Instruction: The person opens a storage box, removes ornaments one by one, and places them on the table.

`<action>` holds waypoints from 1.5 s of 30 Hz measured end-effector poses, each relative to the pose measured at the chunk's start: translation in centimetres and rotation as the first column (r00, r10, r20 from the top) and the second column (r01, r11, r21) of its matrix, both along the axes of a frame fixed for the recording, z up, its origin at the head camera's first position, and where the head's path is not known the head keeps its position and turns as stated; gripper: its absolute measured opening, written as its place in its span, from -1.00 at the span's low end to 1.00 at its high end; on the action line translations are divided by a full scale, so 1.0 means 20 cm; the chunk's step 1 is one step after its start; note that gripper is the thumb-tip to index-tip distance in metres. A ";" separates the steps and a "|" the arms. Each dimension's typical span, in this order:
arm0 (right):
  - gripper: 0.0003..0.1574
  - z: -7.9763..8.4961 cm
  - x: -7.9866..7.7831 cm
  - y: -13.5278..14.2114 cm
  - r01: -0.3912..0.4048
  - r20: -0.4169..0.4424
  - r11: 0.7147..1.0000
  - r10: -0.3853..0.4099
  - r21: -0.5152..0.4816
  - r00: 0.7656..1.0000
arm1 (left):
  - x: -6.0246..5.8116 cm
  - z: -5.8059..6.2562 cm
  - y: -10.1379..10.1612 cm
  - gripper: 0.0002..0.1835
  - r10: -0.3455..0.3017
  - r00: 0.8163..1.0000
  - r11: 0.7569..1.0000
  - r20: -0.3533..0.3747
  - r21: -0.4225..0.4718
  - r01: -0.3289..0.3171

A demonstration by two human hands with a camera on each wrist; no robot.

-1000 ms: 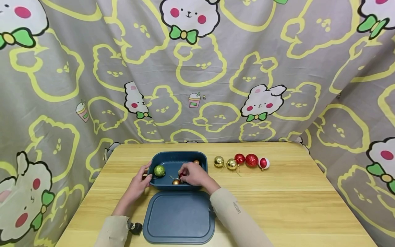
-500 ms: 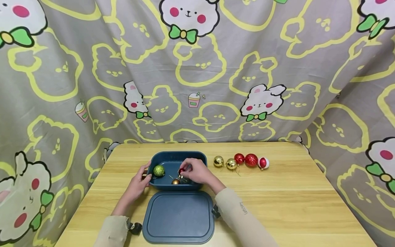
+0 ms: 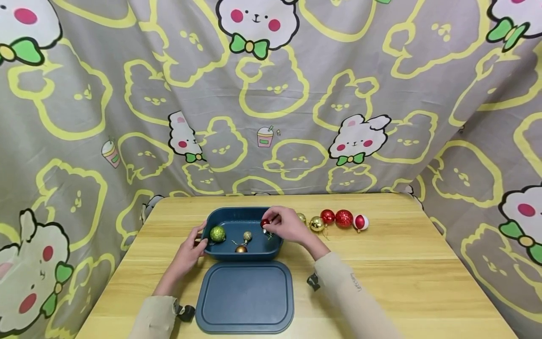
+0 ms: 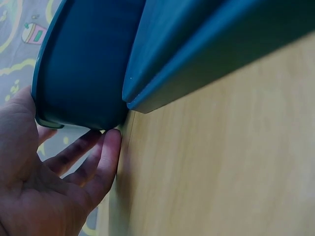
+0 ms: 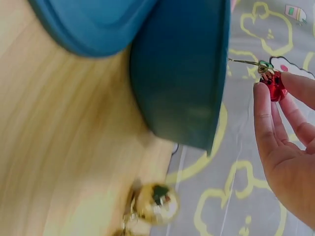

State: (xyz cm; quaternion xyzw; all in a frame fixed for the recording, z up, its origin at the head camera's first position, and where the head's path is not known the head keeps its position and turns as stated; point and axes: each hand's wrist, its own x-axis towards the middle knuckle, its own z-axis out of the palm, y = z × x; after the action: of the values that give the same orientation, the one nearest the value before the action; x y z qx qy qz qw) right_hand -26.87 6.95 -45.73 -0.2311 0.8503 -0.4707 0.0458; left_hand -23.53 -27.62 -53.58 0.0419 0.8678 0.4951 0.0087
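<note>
A dark blue storage box stands uncovered near the back of the table. My left hand grips its left end, fingertips low against the outer wall in the left wrist view. Over the box's right end, my right hand pinches a small red Christmas bauble between thumb and fingers; a gold cap and wire hook stick out from it. Inside the box lie a glittery green bauble on the left, a small gold glitter bauble, and a bronze bauble by the front wall.
The box's flat blue lid lies directly in front of it. To the right sit gold baubles, two red baubles and a red-and-white bauble in a row. A patterned curtain hangs behind the table.
My right hand has lifted the red bauble and carried it right, from the box's middle to its right end. The small gold glitter bauble now shows. My left hand stays on the box.
</note>
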 end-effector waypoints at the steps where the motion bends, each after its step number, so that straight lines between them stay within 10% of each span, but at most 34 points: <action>1: -0.85 0.00 0.00 0.02 0.012 0.000 1.000 -0.012 0.000 1.000 | 0.00 0.00 0.00 -0.40 -0.002 1.000 1.000 0.001 0.000 0.002; 22: -0.77 0.09 0.01 0.51 0.177 0.024 0.984 -0.178 0.027 0.984 | -0.01 0.02 0.00 -0.40 -0.008 1.000 1.000 -0.006 -0.010 0.008; 45: -0.79 -0.18 0.08 0.50 0.168 0.060 0.986 -0.168 0.007 0.984 | 0.01 0.01 0.01 -0.40 -0.007 1.000 1.000 0.010 -0.020 0.007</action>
State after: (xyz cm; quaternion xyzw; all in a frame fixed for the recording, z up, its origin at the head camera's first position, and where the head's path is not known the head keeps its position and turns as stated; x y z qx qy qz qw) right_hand -25.24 16.93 -49.25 -0.1443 0.8654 -0.4787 0.0320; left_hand -23.39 -27.50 -53.35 0.0423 0.8724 0.4866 0.0153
